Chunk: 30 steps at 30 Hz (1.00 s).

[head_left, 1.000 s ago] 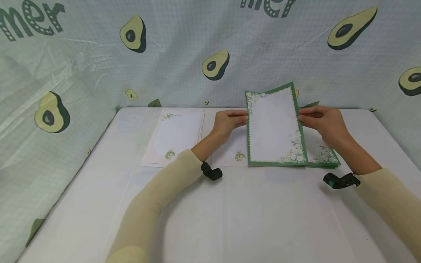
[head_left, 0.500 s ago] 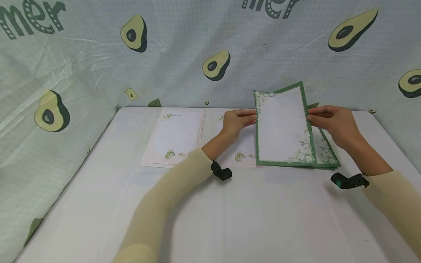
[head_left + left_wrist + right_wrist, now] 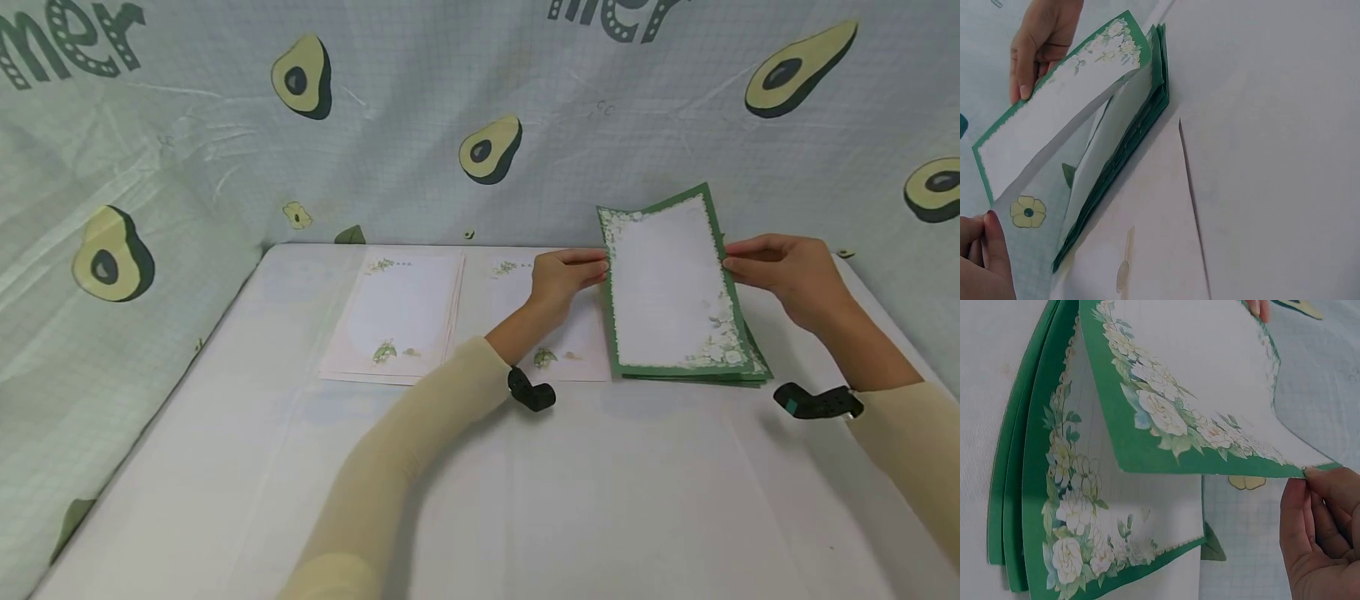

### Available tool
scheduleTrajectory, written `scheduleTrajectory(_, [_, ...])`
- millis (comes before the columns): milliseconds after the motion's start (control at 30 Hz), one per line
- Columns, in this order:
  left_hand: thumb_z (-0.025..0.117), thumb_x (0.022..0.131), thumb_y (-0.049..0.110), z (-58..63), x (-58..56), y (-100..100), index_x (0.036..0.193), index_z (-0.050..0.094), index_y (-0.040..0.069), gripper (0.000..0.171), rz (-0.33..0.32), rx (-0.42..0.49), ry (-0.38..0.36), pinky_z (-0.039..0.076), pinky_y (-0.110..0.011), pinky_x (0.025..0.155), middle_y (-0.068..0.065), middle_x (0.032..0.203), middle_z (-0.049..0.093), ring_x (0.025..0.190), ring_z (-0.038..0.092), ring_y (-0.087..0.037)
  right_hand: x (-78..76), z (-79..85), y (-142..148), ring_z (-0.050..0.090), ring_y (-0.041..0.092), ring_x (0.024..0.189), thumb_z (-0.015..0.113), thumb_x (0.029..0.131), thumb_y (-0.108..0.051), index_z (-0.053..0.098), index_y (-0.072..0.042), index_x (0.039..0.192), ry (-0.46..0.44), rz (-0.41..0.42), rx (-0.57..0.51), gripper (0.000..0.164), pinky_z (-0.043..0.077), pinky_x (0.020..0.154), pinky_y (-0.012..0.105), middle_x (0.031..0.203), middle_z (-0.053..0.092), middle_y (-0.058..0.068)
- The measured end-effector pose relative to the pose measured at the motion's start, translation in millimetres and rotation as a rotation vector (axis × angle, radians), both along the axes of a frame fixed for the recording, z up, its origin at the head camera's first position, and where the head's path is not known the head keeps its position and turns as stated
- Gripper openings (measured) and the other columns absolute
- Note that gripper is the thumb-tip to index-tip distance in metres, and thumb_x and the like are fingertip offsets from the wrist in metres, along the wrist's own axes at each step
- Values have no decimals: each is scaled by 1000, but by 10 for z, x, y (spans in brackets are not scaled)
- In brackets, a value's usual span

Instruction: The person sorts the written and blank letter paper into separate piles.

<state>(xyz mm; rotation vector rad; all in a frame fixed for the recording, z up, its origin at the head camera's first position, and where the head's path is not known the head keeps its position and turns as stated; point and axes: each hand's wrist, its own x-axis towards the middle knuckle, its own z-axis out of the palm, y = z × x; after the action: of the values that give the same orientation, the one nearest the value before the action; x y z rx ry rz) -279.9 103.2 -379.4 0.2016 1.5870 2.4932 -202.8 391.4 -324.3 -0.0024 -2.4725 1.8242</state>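
Between both hands a sheet of writing paper (image 3: 671,283) with a green, flower-printed border is held up, its far end raised and slightly bowed. My left hand (image 3: 562,283) pinches its left edge between thumb and fingers. On the opposite edge my right hand (image 3: 795,275) pinches it the same way; the right wrist view shows thumb and fingertip closed on the green border. Under the raised sheet lies a stack of matching green-bordered sheets (image 3: 1066,519), its layered edges showing also in the left wrist view. The held sheet's near end is close over that stack; the head view hides most of it.
Left of the green stack lies a pale pink sheet (image 3: 577,342) with leaf prints, partly under my left arm. Farther left is another pile of pale pink sheets (image 3: 397,317). The white-covered table (image 3: 637,492) meets an avocado-print cloth (image 3: 405,125) at its back edge.
Both hands have moved to the right with the green-bordered sheet between them. It now covers more of the green stack, and more of the pink sheet beside it shows.
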Motion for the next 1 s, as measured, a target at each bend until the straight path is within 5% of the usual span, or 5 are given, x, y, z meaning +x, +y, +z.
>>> scheduleTrajectory(267, [72, 86, -16, -67, -7, 138, 106, 72, -16, 21, 10, -11, -3, 64, -34, 76, -27, 100, 73, 66, 70, -13, -21, -2, 92, 69, -3, 89, 71, 97, -16, 76, -23, 110, -31, -3, 175, 15, 57, 79, 12, 95, 71, -20])
scheduleTrajectory(667, [74, 83, -16, -115, -57, 284, 102, 75, -12, 19, 25, -85, -40, 64, -30, 71, -24, 94, 75, 64, 69, -12, -77, -73, 216, 68, -4, 90, 72, 97, -19, 74, -23, 111, -63, -4, 195, 15, 58, 79, 14, 97, 67, -22])
scheduleTrajectory(1000, [74, 83, -16, -93, -1, 367, 102, 76, -11, 19, 46, -153, -41, 64, -31, 71, -26, 98, 74, 86, 75, -37, -129, -177, 335, 68, -4, 89, 72, 97, -24, 73, -22, 113, -104, -12, 238, 16, 59, 81, 16, 96, 67, -24])
